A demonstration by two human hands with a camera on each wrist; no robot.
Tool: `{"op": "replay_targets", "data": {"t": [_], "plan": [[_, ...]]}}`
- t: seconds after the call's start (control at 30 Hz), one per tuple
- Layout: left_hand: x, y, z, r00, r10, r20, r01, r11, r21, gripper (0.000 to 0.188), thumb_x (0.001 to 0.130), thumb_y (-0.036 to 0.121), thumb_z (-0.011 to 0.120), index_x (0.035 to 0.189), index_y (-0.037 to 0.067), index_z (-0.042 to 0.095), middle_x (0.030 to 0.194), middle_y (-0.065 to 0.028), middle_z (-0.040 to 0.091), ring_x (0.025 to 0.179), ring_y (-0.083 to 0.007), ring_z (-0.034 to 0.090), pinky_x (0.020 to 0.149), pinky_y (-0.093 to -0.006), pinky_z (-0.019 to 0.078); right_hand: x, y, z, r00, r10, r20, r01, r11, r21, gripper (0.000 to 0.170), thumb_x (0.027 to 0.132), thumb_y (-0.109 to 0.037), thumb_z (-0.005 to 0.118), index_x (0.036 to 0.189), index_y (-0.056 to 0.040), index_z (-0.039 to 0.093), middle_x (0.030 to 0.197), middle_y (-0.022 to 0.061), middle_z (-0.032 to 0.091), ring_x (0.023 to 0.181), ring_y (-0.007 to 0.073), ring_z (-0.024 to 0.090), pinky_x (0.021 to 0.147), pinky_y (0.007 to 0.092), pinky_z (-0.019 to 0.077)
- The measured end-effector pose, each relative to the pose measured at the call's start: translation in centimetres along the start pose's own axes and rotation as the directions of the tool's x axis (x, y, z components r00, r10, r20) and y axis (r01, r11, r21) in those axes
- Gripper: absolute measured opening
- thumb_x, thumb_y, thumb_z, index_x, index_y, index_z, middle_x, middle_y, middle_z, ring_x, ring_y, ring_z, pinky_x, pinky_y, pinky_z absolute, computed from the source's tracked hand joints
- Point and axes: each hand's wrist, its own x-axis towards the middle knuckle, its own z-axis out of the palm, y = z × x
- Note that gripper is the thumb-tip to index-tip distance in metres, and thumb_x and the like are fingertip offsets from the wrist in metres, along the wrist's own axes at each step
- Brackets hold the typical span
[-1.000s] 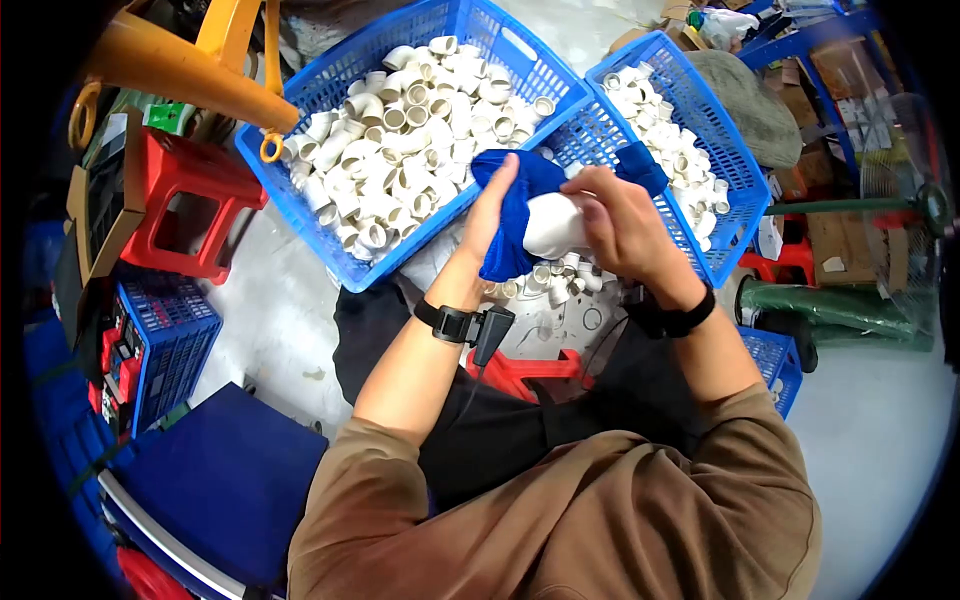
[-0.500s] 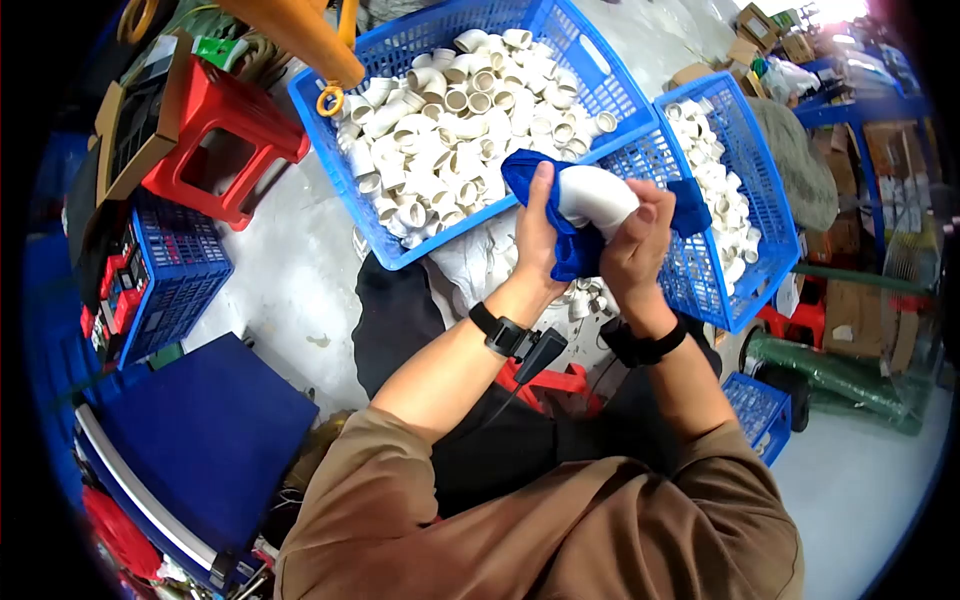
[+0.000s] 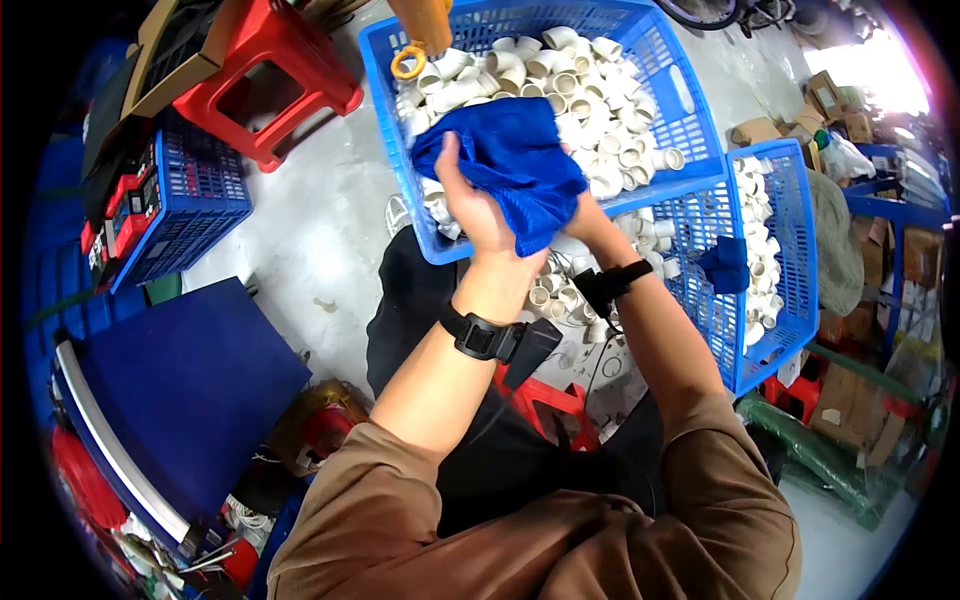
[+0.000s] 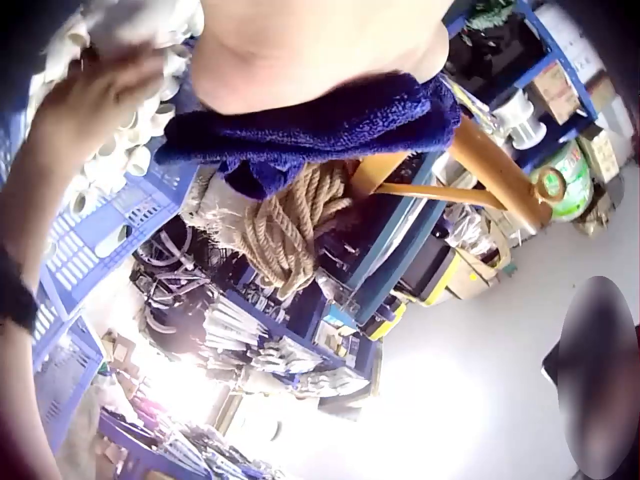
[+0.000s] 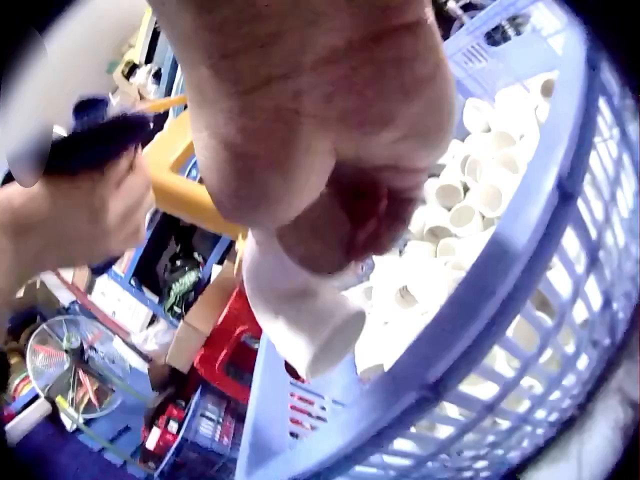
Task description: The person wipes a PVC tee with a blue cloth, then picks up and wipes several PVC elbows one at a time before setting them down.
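Note:
A blue cloth (image 3: pixel 520 155) drapes over the left hand (image 3: pixel 472 205), whose thumb lies against its edge; the left wrist view shows the cloth (image 4: pixel 320 125) bunched beneath that hand (image 4: pixel 310 50). Behind the cloth, the right hand (image 3: pixel 590 222) is mostly hidden in the head view. In the right wrist view the right hand (image 5: pixel 330 130) has curled fingers round a smooth white elbow fitting (image 5: pixel 300 305), its round open end facing down. This hand is over the large blue basket (image 5: pixel 500 300) of white fittings, apart from the left hand (image 5: pixel 90 215).
A second blue basket (image 3: pixel 812 260) of white fittings stands at the right, with dark blue cloth (image 3: pixel 725 265) on the near basket's edge. More loose fittings (image 3: pixel 560 290) lie below the hands. A red stool (image 3: pixel 285 75) and orange metal frame (image 3: pixel 425 25) are at upper left.
The white fitting has left the cloth and is now in the right hand, out of the head view. The cloth has spread over the left hand. The head view has shifted.

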Motion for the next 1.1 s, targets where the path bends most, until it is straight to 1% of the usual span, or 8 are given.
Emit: {"op": "replay_targets", "data": {"t": [0.03, 0.4, 0.43, 0.53, 0.57, 0.8, 0.9, 1.1], "plan": [[0.1, -0.4, -0.5, 0.995, -0.080, 0.056, 0.083, 0.995, -0.062, 0.064, 0.096, 0.060, 0.039, 0.126, 0.007, 0.059, 0.120, -0.0143, 0.066, 0.106, -0.0332, 0.065, 0.096, -0.0480, 0.0507, -0.3, 2.1, 2.6, 0.990, -0.141, -0.029, 0.123, 0.931, -0.343, 0.044, 0.097, -0.018, 0.058, 0.137, -0.0021, 0.053, 0.128, 0.0215, 0.064, 0.120, 0.0328, 0.059, 0.106, 0.0400, 0.0424], [-0.6, -3.5, 0.5, 0.948, -0.311, 0.062, 0.317, 0.936, -0.153, 0.067, 0.098, 0.056, 0.037, 0.141, 0.006, 0.050, 0.141, -0.0154, 0.056, 0.127, -0.0352, 0.054, 0.110, -0.0515, 0.0406, -4.1, -1.3, -6.3, 0.999, -0.010, -0.042, 0.008, 0.999, -0.040, 0.033, 0.095, -0.013, 0.058, 0.126, -0.0013, 0.062, 0.119, 0.0193, 0.068, 0.111, 0.0315, 0.064, 0.098, 0.0398, 0.0488], [-0.3, -3.3, -0.1, 0.954, -0.272, 0.123, 0.286, 0.951, -0.114, 0.068, 0.097, 0.057, 0.038, 0.141, 0.006, 0.050, 0.142, -0.0155, 0.055, 0.128, -0.0355, 0.054, 0.111, -0.0518, 0.0399, -4.9, -1.7, -7.6, 0.882, 0.466, -0.070, -0.471, 0.875, -0.115, 0.024, 0.097, -0.012, 0.056, 0.115, -0.0005, 0.066, 0.105, 0.0148, 0.072, 0.092, 0.0255, 0.069, 0.084, 0.0355, 0.0538], [0.3, -2.3, 0.3, 0.978, -0.163, 0.133, 0.175, 0.981, -0.088, 0.070, 0.097, 0.057, 0.037, 0.143, 0.004, 0.047, 0.137, -0.0159, 0.058, 0.119, -0.0355, 0.060, 0.102, -0.0495, 0.0479, -10.5, 2.4, -9.4, 0.655, 0.734, -0.181, -0.701, 0.679, 0.217, 0.020, 0.100, -0.013, 0.053, 0.108, 0.0013, 0.064, 0.087, 0.0090, 0.071, 0.073, 0.0139, 0.065, 0.069, 0.0287, 0.0523], [0.6, -1.9, -0.2, 0.965, -0.175, 0.196, 0.189, 0.980, -0.057, 0.069, 0.097, 0.056, 0.038, 0.141, 0.004, 0.049, 0.138, -0.0155, 0.058, 0.119, -0.0351, 0.060, 0.102, -0.0498, 0.0480, -12.5, 3.4, -9.7, 0.632, 0.750, -0.194, -0.729, 0.661, 0.178, 0.019, 0.103, -0.015, 0.050, 0.110, -0.0034, 0.064, 0.088, 0.0026, 0.068, 0.073, 0.0077, 0.061, 0.062, 0.0225, 0.0471], [0.5, -3.4, -0.8, 0.966, -0.242, 0.094, 0.236, 0.970, 0.065, 0.067, 0.093, 0.057, 0.046, 0.137, 0.008, 0.055, 0.139, -0.0134, 0.058, 0.122, -0.0352, 0.058, 0.104, -0.0530, 0.0452, -23.6, 11.0, -1.1, 0.572, 0.806, -0.153, -0.818, 0.544, -0.186, 0.020, 0.089, -0.020, 0.062, 0.099, -0.0027, 0.066, 0.095, 0.0200, 0.069, 0.092, 0.0365, 0.067, 0.079, 0.0454, 0.0525], [0.6, -4.9, 0.0, 0.973, -0.233, -0.010, 0.232, 0.967, 0.107, 0.069, 0.092, 0.058, 0.047, 0.140, 0.009, 0.053, 0.141, -0.0130, 0.056, 0.125, -0.0357, 0.056, 0.107, -0.0531, 0.0426, -26.6, 13.3, 3.5, 0.294, 0.956, 0.017, -0.844, 0.268, -0.466, 0.043, 0.085, -0.019, 0.067, 0.124, -0.0088, 0.054, 0.132, 0.0190, 0.053, 0.111, 0.0368, 0.061, 0.093, 0.0487, 0.0529], [1.1, -6.5, -1.8, 0.955, -0.295, -0.041, 0.298, 0.938, 0.178, 0.067, 0.093, 0.058, 0.046, 0.139, 0.011, 0.052, 0.141, -0.0132, 0.055, 0.127, -0.0353, 0.053, 0.108, -0.0554, 0.0390, -26.8, 15.6, 4.4, 0.078, 0.997, 0.010, -0.864, 0.073, -0.498, 0.058, 0.085, -0.026, 0.070, 0.132, -0.0059, 0.043, 0.134, 0.0206, 0.047, 0.119, 0.0383, 0.058, 0.093, 0.0473, 0.0538]]}}
